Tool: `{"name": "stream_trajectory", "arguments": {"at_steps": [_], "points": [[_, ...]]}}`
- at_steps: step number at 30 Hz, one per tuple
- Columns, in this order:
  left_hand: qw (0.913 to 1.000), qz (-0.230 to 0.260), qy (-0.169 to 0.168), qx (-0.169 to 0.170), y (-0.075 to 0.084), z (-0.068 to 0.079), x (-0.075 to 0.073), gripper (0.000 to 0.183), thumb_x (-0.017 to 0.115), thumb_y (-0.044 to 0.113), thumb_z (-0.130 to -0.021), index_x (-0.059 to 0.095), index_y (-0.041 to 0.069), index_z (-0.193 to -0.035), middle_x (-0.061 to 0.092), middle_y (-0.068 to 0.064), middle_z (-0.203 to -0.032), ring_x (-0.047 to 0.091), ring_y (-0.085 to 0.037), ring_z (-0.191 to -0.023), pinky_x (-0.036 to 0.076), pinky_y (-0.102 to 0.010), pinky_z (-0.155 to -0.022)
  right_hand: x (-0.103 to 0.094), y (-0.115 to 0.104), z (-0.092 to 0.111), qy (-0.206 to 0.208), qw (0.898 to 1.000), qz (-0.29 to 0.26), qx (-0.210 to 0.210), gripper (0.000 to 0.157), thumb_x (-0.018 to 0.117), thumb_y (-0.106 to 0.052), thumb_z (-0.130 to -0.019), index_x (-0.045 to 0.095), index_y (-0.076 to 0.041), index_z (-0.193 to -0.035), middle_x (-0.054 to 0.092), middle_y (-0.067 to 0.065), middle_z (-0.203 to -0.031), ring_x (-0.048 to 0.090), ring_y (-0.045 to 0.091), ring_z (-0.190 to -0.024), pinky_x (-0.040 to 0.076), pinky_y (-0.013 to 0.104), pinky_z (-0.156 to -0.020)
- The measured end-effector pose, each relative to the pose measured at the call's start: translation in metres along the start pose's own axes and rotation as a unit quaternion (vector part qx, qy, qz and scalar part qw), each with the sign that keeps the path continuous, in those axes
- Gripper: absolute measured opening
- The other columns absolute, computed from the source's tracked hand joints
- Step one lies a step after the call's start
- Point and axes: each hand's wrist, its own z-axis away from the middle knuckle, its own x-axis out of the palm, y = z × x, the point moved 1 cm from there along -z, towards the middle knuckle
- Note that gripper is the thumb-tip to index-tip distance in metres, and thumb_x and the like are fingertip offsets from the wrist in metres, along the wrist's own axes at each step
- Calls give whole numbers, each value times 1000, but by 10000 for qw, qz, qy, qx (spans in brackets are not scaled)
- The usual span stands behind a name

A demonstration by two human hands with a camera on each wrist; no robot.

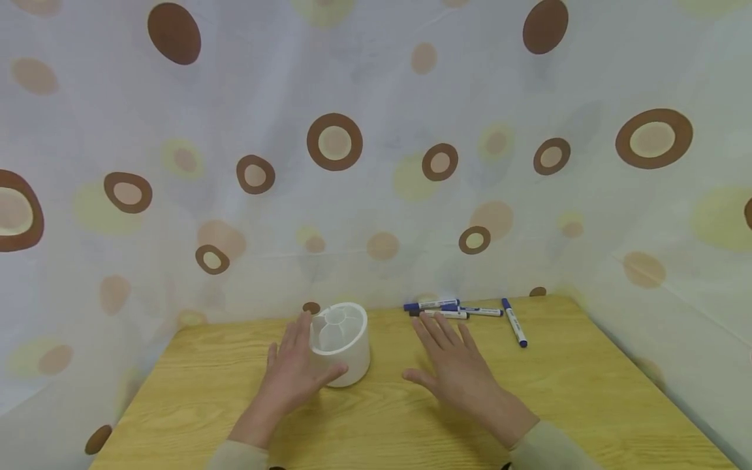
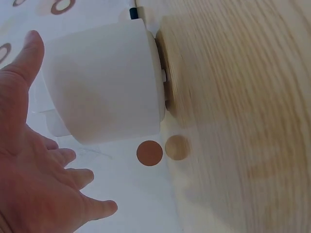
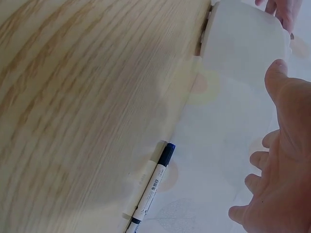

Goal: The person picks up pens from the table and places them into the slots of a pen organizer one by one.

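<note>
"Where does trouble start here?"

"With the cup [image 1: 352, 362], I think. It stands upright on the table [image 1: 194, 398], and the left hand [image 1: 294, 372] is just beside it, on its left. That hand's fingers are spread and have hold of nothing; whether any of them touches the cup, I can't tell."

"So a clumsy thumb could shove it?"

"Probably. Both wrist views show a dark gap under its base (feet or a turntable, perhaps; too little shows to say). If that base slides or turns, a push from one side could swing the cup round, or even tip it."

"And the right hand [image 1: 461, 375]?"

"To the right of the cup and apart from it, fingers fanned, gripping nothing. If both hands squeezed the cup unevenly, it might skid toward the weaker side."

"What about the pens?"

"Three that I can count lie in a pile [image 1: 431, 305] to the right of the cup, near the right fingertips in the head view. They overlap, so a pinch at one could drag its neighbours along. The lone pen [image 1: 514, 324], farthest right of the cup, looks round-barrelled and might roll if a finger brushes it."
</note>
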Motion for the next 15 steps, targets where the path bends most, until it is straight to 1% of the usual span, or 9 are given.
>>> {"name": "stream_trajectory", "arguments": {"at_steps": [3, 6, 12, 15], "points": [[9998, 166, 12, -93, 1, -3, 2, 127, 89, 62, -87, 16, 6, -174, 26, -28, -176, 29, -48, -161, 12, -81, -124, 1, 1, -1, -51, 10000, -4, 1, 94, 67, -61, -106, 31, -6, -173, 26, 15, -180, 20, 40, -166, 15, 70, -130], [9993, 355, 34, -134, 2, -5, 4, 126, 90, 58, -87, 16, 5, -174, 26, -28, -176, 32, -49, -159, 13, -81, -124, 3, 2, -1, -62, 10000, 8, 13, 93, 67, -59, -106, 31, -6, -173, 26, 16, -180, 19, 40, -166, 14, 70, -130], [9979, 605, 124, -209, 5, -7, 8, 125, 92, 53, -86, 19, 2, -173, 31, -28, -175, 39, -49, -156, 15, -80, -124, 4, 6, -2, -15, 9999, 150, 51, 93, 68, -60, -105, 33, -7, -173, 28, 16, -179, 22, 40, -166, 18, 70, -129], [9971, 701, 206, -209, 5, -7, 10, 124, 94, 51, -86, 20, -1, -172, 35, -29, -172, 44, -50, -151, 19, -79, -123, 5, 10, -3, -23, 9997, 214, 88, 94, 66, -62, -105, 32, -7, -173, 29, 16, -179, 24, 41, -165, 17, 71, -129]]}}
